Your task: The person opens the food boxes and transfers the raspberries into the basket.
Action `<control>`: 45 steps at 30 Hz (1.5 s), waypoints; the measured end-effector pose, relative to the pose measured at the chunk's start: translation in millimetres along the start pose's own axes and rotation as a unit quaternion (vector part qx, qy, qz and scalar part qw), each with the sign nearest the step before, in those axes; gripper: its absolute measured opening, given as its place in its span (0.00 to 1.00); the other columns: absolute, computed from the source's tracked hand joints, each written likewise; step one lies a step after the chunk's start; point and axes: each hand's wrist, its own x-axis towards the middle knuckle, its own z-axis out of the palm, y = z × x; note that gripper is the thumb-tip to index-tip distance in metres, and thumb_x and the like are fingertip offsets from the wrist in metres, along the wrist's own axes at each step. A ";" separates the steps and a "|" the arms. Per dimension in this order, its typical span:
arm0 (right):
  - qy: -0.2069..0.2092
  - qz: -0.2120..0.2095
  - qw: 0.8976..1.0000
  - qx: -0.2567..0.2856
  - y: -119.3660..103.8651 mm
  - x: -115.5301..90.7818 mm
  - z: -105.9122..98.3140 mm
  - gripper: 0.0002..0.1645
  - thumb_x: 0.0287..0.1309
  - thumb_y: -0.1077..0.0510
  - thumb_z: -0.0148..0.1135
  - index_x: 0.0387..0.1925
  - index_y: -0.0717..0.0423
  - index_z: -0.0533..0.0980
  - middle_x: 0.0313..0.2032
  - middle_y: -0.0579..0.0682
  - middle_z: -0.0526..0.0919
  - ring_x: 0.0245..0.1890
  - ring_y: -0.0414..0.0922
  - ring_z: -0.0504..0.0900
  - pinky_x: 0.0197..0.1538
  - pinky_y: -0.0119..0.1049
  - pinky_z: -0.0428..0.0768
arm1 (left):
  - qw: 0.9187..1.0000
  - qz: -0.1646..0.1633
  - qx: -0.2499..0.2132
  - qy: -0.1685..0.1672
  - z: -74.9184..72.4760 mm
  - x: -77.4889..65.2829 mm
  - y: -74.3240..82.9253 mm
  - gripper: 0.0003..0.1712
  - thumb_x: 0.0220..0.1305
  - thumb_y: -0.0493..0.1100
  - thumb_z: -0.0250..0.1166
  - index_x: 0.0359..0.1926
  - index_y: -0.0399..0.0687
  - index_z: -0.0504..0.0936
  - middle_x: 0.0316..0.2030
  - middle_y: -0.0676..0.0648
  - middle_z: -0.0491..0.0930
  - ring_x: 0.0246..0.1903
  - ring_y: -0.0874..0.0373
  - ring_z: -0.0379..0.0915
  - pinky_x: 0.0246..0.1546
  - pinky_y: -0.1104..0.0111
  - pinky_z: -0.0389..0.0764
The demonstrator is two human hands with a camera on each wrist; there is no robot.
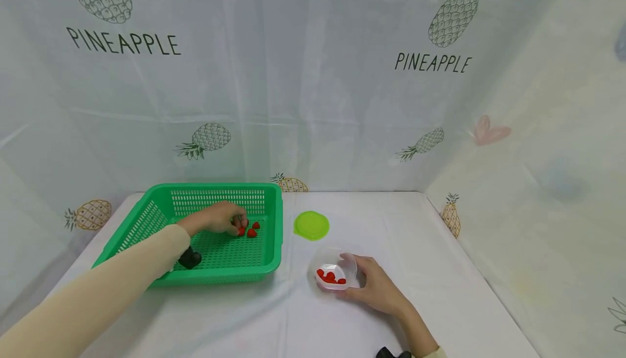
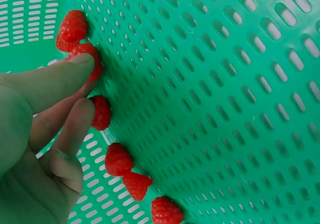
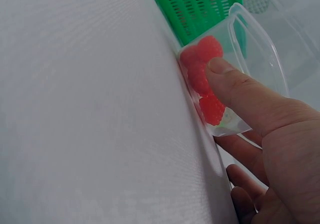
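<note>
Inside the green basket (image 1: 220,278), my left hand (image 1: 222,218) reaches toward its right part. In the left wrist view, thumb and fingers pinch a red raspberry (image 2: 94,63). Several other raspberries (image 2: 118,160) lie along the basket's floor beside the perforated wall. My right hand (image 1: 376,287) grips a clear plastic container (image 1: 343,263) by its right side, thumb at the near side and fingers round the far side. Several raspberries (image 3: 210,78) rest in the bottom of the container, which stands on the white table. In the right wrist view the thumb presses against the container's wall.
A bright green round lid (image 1: 311,225) lies on the white tablecloth (image 1: 381,222), between basket and container and a little farther back. Behind the table hangs a white curtain (image 1: 313,75) printed with pineapples. The basket's raised walls surround the left hand.
</note>
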 end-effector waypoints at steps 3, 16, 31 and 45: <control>-0.001 0.002 1.000 0.005 -0.7 -0.1 0.3 0.50 0.47 0.37 0.86 0.71 0.43 0.76 0.62 0.40 0.80 0.67 0.47 0.72 0.71 0.54 0.74 | 1.000 0.000 -0.006 -0.001 -0.6 -2.3 -1.1 0.10 0.67 0.33 0.72 0.47 0.46 0.85 0.42 0.49 0.85 0.43 0.56 0.80 0.43 0.59 0.83; 0.003 0.005 1.000 0.011 0.2 0.2 0.6 0.49 0.46 0.36 0.86 0.70 0.39 0.76 0.63 0.39 0.80 0.68 0.47 0.72 0.72 0.56 0.73 | 0.997 0.047 -0.013 0.065 -25.4 -8.3 27.6 0.07 0.70 0.37 0.71 0.47 0.51 0.86 0.47 0.46 0.87 0.49 0.52 0.82 0.47 0.56 0.84; -0.003 -0.001 1.000 0.009 2.0 1.1 1.3 0.50 0.48 0.36 0.85 0.71 0.41 0.76 0.64 0.39 0.79 0.68 0.48 0.72 0.71 0.57 0.73 | 0.981 0.161 -0.043 0.101 -13.5 -6.3 142.3 0.07 0.72 0.40 0.71 0.47 0.56 0.87 0.43 0.58 0.86 0.41 0.64 0.82 0.48 0.66 0.84; 0.004 -0.011 1.000 0.005 2.1 0.2 0.1 0.50 0.49 0.36 0.85 0.72 0.42 0.75 0.64 0.39 0.79 0.68 0.47 0.72 0.71 0.56 0.73 | 0.977 0.181 -0.052 0.100 50.3 20.4 189.3 0.06 0.70 0.42 0.73 0.44 0.60 0.87 0.40 0.63 0.86 0.45 0.70 0.80 0.51 0.69 0.80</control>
